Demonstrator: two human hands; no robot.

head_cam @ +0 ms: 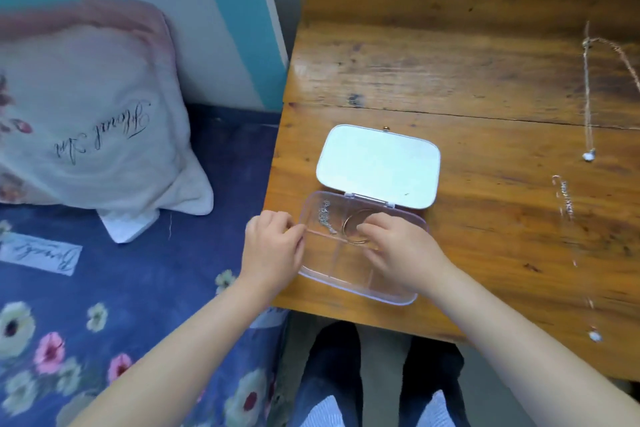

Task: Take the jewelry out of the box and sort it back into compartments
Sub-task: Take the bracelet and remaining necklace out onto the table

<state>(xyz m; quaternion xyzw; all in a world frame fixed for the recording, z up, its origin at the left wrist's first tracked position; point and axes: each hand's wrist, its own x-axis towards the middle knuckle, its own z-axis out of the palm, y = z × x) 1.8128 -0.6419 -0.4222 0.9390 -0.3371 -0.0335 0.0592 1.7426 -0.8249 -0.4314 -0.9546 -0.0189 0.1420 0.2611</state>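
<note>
A clear plastic jewelry box (pixel 349 284) with dividers lies open at the table's near left edge, its white lid (pixel 379 166) folded back flat. A silver chain (pixel 327 220) lies in the far left compartment. A gold bangle (pixel 351 232) rests in the neighbouring compartment. My right hand (pixel 401 253) reaches into the box, fingertips on the bangle. My left hand (pixel 273 250) grips the box's left wall. On the table to the right lie a long necklace (pixel 587 97), a short silver chain (pixel 565 199) and a thin chain with a pendant (pixel 594 334).
The wooden table (pixel 450 62) has a crack running across its middle. Left of it is a bed with a blue flowered sheet (pixel 138 305) and a white pillow (pixel 97 121). My legs and dark shoes (pixel 332 357) show under the table's front edge.
</note>
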